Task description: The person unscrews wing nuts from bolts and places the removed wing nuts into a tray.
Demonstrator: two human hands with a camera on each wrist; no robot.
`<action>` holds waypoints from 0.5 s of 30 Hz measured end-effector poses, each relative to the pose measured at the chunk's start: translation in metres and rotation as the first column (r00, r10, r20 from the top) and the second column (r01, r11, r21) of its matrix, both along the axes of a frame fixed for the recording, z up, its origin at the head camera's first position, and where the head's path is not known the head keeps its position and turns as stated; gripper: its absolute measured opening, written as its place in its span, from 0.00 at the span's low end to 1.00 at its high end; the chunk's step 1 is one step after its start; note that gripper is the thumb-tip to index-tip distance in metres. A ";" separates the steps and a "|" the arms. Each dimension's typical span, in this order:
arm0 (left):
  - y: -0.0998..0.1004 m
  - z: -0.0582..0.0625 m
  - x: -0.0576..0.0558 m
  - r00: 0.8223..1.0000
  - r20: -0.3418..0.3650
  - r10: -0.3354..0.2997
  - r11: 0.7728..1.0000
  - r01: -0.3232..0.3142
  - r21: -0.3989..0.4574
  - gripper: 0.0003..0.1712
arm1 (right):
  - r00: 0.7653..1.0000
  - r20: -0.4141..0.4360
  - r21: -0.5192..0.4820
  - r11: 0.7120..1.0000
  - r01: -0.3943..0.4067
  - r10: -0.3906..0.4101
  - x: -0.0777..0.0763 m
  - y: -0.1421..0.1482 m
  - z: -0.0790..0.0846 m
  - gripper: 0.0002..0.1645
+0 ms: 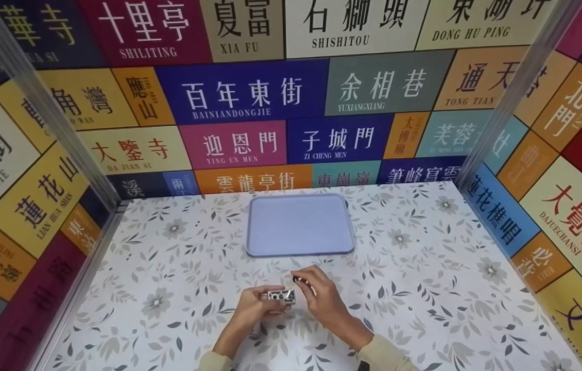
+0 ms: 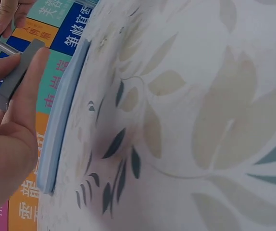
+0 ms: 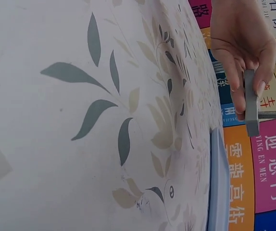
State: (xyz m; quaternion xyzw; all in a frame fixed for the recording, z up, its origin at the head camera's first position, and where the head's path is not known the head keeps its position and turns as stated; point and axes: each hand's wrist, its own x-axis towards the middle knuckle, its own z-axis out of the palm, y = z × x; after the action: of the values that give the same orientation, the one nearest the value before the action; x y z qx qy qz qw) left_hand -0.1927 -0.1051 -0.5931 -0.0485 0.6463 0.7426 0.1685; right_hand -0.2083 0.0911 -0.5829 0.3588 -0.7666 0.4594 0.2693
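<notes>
My left hand (image 1: 251,307) grips a small grey block (image 1: 281,296) by its edges, thumb on one side and fingers on the other. Dark holes show on the block's face in the head view. In my right hand (image 1: 324,300), the fingertips pinch the dark head of a bolt (image 1: 296,279). The right wrist view shows the bolt's threaded shaft (image 3: 275,114) meeting the broad face of the block (image 3: 251,108); how deep it sits in a hole cannot be told. Both hands are held above the table, in front of the tray.
A pale lavender-blue tray (image 1: 300,225) lies flat on the table beyond the hands. The table's floral cover (image 1: 167,268) runs back to a wall of coloured signs (image 1: 239,93), with side panels at left and right.
</notes>
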 end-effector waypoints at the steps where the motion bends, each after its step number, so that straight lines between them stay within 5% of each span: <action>1: 0.000 -0.001 0.000 1.000 0.007 0.003 1.000 -0.003 -0.006 0.28 | 1.000 -0.008 0.009 1.000 0.010 -0.010 -0.001 0.001 -0.001 0.17; 8: -0.003 -0.012 -0.006 0.998 0.053 0.039 0.997 -0.035 -0.066 0.26 | 0.998 0.015 0.074 0.995 0.068 -0.069 -0.016 0.013 -0.007 0.16; 15: -0.001 -0.026 -0.014 0.994 0.067 0.091 0.984 -0.080 -0.157 0.23 | 0.977 0.135 0.118 0.982 0.148 -0.164 -0.040 0.030 -0.009 0.13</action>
State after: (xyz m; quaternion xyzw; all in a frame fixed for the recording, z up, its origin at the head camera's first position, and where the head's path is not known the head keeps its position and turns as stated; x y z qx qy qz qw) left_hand -0.2071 -0.1064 -0.6189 -0.1165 0.6924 0.6948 0.1561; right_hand -0.2478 0.1212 -0.5916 0.2773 -0.8334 0.4197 0.2290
